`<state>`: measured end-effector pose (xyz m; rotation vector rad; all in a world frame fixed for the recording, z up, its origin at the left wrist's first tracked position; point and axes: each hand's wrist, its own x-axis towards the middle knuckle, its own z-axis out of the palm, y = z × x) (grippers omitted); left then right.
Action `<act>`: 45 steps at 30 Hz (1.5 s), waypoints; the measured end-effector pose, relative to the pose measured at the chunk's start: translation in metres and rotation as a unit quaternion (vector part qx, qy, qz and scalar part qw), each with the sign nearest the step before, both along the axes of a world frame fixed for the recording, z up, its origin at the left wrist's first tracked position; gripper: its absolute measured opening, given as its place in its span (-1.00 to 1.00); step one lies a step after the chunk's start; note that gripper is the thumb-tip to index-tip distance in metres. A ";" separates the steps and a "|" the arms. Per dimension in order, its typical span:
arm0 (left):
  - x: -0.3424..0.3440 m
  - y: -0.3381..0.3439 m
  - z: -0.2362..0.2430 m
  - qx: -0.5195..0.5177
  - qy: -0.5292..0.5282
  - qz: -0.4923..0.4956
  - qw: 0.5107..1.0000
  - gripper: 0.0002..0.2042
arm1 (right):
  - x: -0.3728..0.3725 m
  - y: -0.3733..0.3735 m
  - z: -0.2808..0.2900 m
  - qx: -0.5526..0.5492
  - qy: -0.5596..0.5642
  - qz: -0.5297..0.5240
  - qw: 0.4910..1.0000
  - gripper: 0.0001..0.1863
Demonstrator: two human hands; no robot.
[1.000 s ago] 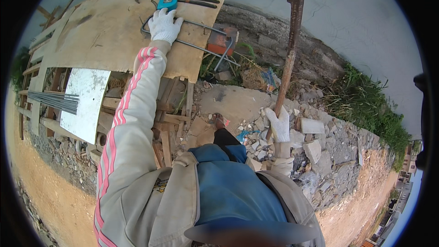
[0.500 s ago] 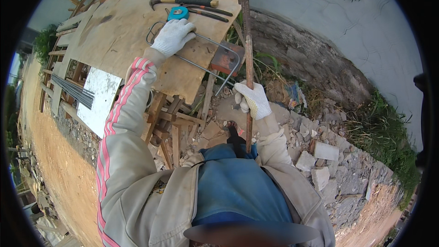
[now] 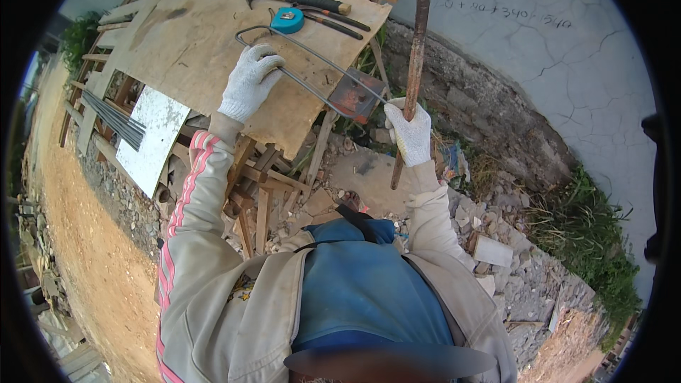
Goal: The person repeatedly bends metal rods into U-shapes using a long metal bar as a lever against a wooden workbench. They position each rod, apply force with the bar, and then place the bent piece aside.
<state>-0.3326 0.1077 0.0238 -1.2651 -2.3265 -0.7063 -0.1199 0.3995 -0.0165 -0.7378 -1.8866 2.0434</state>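
My left hand (image 3: pixel 250 79), in a white knit glove, is closed on one side of a thin steel rod (image 3: pixel 306 87) bent into a long, narrow loop. The loop lies over the worktable's plywood top (image 3: pixel 184 57), its far-right corner reaching past a rusty reddish metal block (image 3: pixel 355 96) at the table's edge. Also gloved, my right hand (image 3: pixel 411 131) is wrapped round a long rusty metal bar (image 3: pixel 417 42), which stands nearly upright and leans right at its top. One corner of the rod comes close to the right fingers; I cannot tell whether they touch.
On the plywood lie a claw hammer (image 3: pixel 298 1), a teal tape measure (image 3: pixel 287 20) and long-handled pliers (image 3: pixel 333 25). A bundle of straight steel rods (image 3: pixel 117 120) rests by a white panel (image 3: pixel 152 142) at left. Broken rubble (image 3: pixel 493 250) covers the ground at right, beside a cracked wall (image 3: pixel 560 50).
The rusty bar and my right hand have risen and shifted right. My left hand has slid left and slightly nearer along the bent rod. The rod's near-right part has moved up.
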 end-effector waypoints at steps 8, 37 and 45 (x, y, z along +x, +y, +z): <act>0.007 -0.012 -0.056 -0.011 -0.137 0.047 0.989 -0.82 | -0.012 0.004 -0.048 0.160 0.036 -0.008 0.986 -0.78; -0.014 0.080 -0.061 -0.102 -0.063 0.268 0.956 -0.18 | 0.007 0.025 -0.037 0.180 0.044 0.040 0.982 -0.71; -0.018 0.084 -0.077 -0.114 -0.016 0.279 0.953 -0.08 | 0.103 0.109 0.010 0.265 -0.094 0.160 0.946 -0.72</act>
